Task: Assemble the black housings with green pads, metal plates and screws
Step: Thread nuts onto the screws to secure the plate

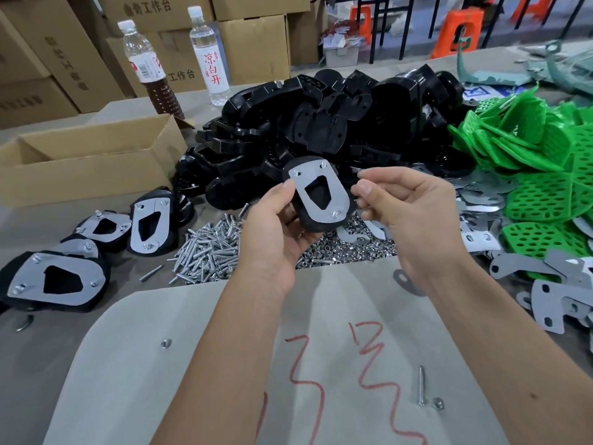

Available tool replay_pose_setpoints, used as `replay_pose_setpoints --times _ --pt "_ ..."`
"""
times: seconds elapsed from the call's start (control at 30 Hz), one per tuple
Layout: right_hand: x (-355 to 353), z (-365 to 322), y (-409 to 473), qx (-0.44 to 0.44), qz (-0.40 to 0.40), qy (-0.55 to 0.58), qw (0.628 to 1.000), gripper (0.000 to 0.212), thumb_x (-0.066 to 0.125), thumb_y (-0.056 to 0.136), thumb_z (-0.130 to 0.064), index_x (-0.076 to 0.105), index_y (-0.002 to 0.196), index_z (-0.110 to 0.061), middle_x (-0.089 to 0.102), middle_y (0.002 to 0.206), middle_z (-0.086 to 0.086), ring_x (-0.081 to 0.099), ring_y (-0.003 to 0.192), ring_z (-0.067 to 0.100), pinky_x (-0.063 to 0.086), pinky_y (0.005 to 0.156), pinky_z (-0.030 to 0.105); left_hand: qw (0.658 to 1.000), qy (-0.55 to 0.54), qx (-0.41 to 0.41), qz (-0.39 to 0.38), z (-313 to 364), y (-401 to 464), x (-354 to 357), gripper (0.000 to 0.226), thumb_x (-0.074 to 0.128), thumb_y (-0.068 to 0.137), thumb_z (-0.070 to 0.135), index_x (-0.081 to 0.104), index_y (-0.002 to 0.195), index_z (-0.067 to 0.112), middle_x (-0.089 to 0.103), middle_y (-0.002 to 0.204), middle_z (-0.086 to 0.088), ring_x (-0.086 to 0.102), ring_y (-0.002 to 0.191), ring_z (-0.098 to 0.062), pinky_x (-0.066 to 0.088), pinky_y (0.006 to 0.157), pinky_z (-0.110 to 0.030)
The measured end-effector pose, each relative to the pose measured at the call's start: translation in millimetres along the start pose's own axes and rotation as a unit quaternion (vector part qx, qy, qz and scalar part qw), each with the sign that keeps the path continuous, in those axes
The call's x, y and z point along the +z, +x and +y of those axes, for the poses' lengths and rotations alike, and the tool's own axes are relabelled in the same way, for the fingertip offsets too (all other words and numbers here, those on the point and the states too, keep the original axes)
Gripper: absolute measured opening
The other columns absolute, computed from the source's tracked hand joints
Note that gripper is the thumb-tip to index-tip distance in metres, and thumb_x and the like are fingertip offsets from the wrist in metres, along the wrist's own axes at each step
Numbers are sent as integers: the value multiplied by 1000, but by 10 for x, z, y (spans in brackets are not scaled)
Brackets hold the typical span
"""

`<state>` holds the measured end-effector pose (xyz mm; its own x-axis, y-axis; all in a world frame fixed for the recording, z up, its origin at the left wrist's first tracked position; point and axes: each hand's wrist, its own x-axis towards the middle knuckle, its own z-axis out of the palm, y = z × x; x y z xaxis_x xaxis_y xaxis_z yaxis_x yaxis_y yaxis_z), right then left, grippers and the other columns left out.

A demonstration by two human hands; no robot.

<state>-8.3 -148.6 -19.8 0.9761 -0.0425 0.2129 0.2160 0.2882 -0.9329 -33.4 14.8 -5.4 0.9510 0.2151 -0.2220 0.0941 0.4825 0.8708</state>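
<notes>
Black housing [316, 195] with plate [321, 191] gripped mid-scene in left hand [276, 229], right hand [404, 207] loosely curled beside it, maybe pinching something, can't tell; few finished units [57, 281] left, big piles of housings [321, 123] and pads [529, 162] far right still to go.

two bottles [146, 64], four finished assemblies [56, 279], one cardboard box [86, 162]

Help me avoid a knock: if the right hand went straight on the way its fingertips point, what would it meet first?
Most likely the held housing in the left hand: the right hand points leftward at its metal plate, though depth is unclear.
</notes>
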Motion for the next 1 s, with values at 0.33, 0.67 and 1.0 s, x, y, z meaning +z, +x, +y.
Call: replay_pose_setpoints --times 0.33,0.67,1.0 --pt "-8 -3 -16 -94 -11 -99 991 16 78 88 -1 77 97 -13 77 75 4 67 62 20 57 59 27 987 131 80 39 -80 21 9 18 71 94 15 75 77 12 68 73 -3 62 68 -17 54 59 -25" --pt "23 -5 -56 -114 -33 -120 986 14 82 87 -4 81 95 -16 78 79 6 72 58 31 57 56 28 977 166 133 -3 -94 -27 16 13 76 92 15 80 101 6 80 94 -14 77 91 -31 61 87 -44" --pt "42 -1 -56 -145 -20 -151 978 18 80 90 -9 84 95 -26 79 86 -4 68 64 14 55 51 26 935 267 234 -4 -149 -29 44 7 82 88 16 79 93 12 78 82 -7 75 78 -25 60 73 -40"
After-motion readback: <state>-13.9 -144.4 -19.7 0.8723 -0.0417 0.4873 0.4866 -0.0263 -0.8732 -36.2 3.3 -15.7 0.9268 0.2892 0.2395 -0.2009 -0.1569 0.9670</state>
